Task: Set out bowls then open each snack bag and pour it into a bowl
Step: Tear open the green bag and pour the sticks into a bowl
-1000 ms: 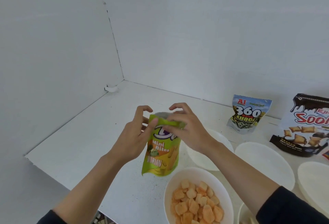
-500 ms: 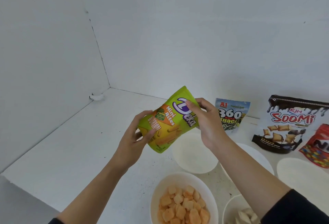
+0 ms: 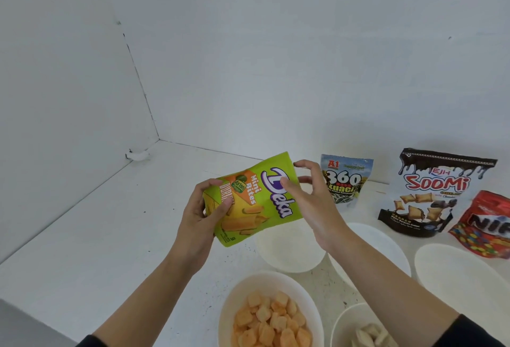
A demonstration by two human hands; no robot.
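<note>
We grip the green bag (image 3: 256, 200) with our left hand (image 3: 202, 211) and right hand (image 3: 310, 204). Two bowls (image 3: 229, 305) at six o'clock have snacks; three bags (image 3: 436, 189) at three o'clock wait.

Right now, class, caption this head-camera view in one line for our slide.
Left hand and right hand hold a tilted green Deka bag above an empty white bowl.
</note>
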